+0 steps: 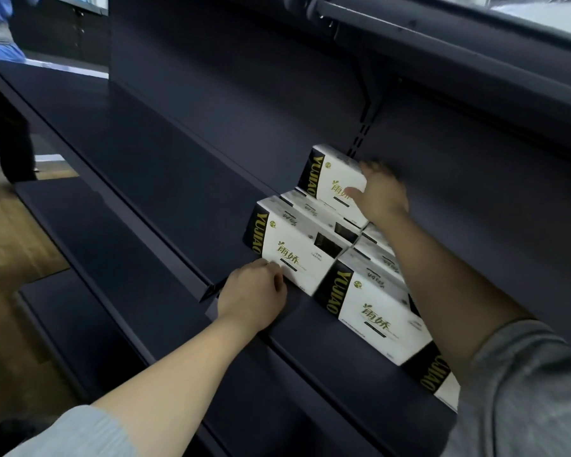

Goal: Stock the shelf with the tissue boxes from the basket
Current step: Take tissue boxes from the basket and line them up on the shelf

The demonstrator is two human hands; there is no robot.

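Up on the shelf, your right hand clamps the top tissue box; left hand fingers curl at the front box. Light, crushable cardboard, probably, so hold the edges.

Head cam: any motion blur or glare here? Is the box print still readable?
Head view: right hand smeared by motion blur on the top box; left hand sharper. Print on the front box is legible. Bright glare strip top right; dark shelf underexposed; wide-angle bends the shelf edges.
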